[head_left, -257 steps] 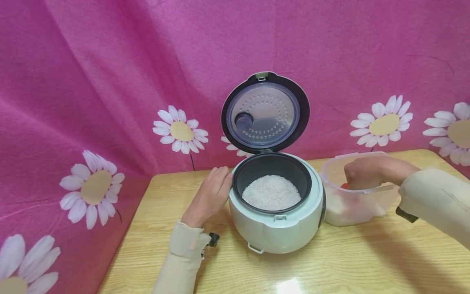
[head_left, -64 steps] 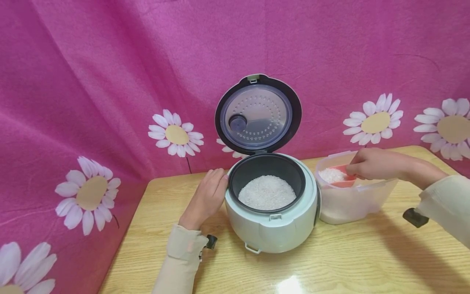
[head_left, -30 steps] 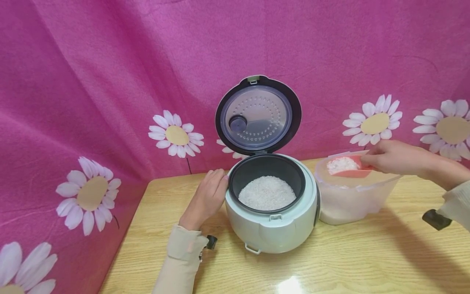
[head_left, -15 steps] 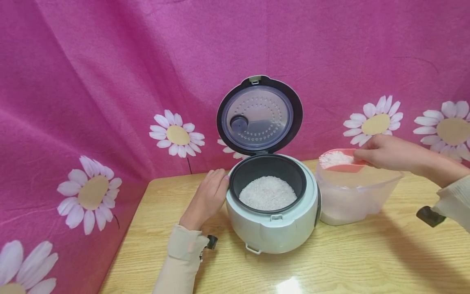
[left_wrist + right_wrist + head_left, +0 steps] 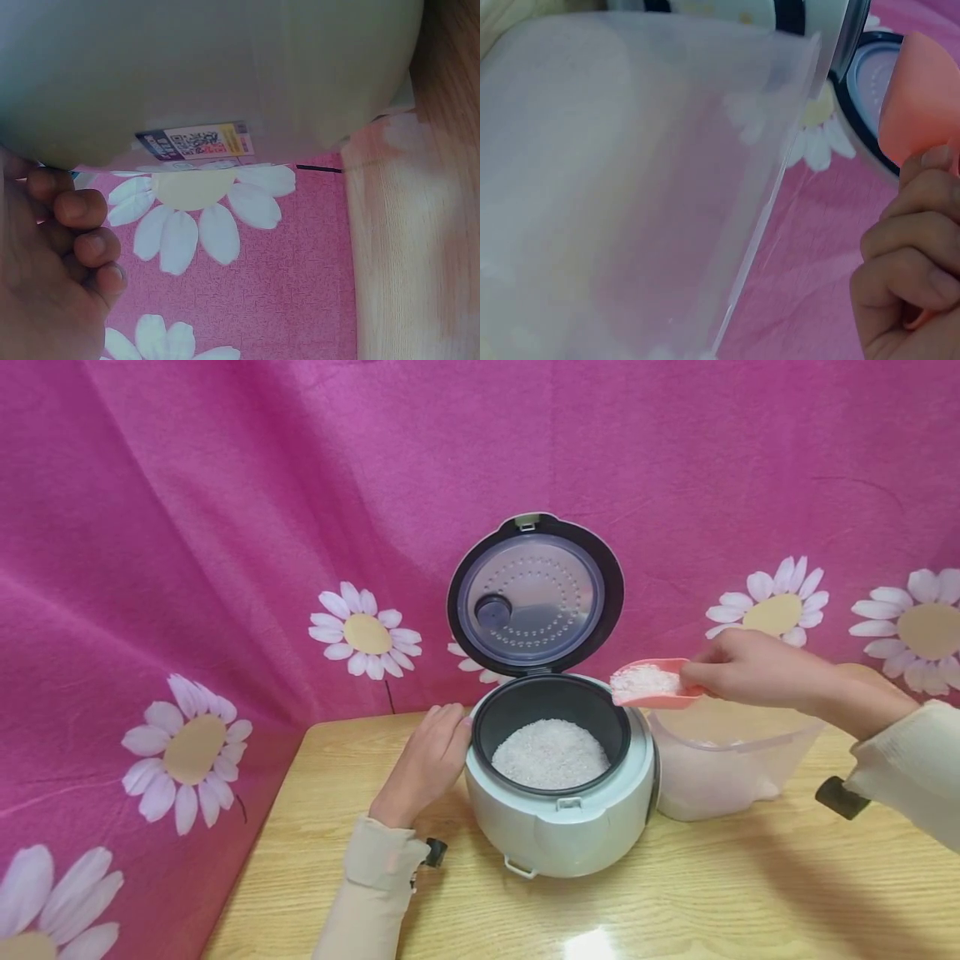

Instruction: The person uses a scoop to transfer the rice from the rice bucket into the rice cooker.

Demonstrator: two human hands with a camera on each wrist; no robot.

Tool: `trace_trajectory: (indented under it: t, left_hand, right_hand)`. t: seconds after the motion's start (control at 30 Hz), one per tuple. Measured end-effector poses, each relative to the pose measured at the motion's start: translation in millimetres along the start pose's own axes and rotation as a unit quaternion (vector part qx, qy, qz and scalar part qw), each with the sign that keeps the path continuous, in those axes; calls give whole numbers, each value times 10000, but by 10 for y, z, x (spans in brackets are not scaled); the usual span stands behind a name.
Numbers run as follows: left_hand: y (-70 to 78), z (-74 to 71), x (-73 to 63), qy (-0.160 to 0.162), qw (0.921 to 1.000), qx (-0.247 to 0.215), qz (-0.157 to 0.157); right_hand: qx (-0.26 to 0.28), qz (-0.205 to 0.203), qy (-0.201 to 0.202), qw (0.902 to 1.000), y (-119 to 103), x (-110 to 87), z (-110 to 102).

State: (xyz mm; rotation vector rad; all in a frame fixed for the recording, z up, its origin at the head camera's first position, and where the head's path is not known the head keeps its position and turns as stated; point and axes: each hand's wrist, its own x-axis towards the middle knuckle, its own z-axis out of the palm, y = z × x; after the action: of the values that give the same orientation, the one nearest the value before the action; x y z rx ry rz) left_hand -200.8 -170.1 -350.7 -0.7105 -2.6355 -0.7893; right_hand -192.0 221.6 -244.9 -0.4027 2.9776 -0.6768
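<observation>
My right hand [image 5: 757, 672] grips a coral-pink scoop [image 5: 660, 702] heaped with white rice [image 5: 643, 681]. The scoop is above the right rim of the rice cooker [image 5: 562, 835], close to level. In the right wrist view, curled fingers wrap the handle of the scoop [image 5: 922, 97]. My left hand [image 5: 427, 760] holds the cooker's left edge, with curled fingers [image 5: 82, 208] showing beside the cooker wall [image 5: 225, 75] in the left wrist view. The cooker's lid [image 5: 536, 593] stands raised, and a mound of rice [image 5: 551, 753] lies in its dark inner pot [image 5: 517, 702].
A translucent plastic bin [image 5: 735, 777] with rice inside stands right beside the cooker, under my right forearm. All of it rests on a wooden table [image 5: 315, 827]. A pink cloth with daisies [image 5: 367, 635] hangs behind and at the left.
The right hand has brought the scoop, loaded with rice, up out of the bin and leftward to the cooker's rim. The left hand has stayed at the cooker's edge.
</observation>
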Motion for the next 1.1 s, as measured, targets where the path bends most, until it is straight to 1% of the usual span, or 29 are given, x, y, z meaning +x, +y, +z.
trace_trajectory:
  t: [0.17,0.3,0.53,0.77,0.97,1.1]
  left_hand:
    - [0,0,-1,17,10000,61,65]
    - [-5,-1,0,38,9998,110,141]
    - [-10,1,-2,23,9998,70,169]
    - [-12,0,-8,72,9998,64,191]
    - [-12,-4,-6,54,9998,66,181]
    - [-19,1,-3,67,9997,69,205]
  right_hand:
    - [-179,-149,-2,9997,-161,44,31]
    - [-132,-180,-103,9997,-264,82,48]
    - [-164,-329,-173,9992,-425,173,98]
    - [-478,-536,-30,9974,-547,255,200]
    - [-588,-542,-20,9968,-624,301,258]
    - [-647,-641,100,9958,-669,320,285]
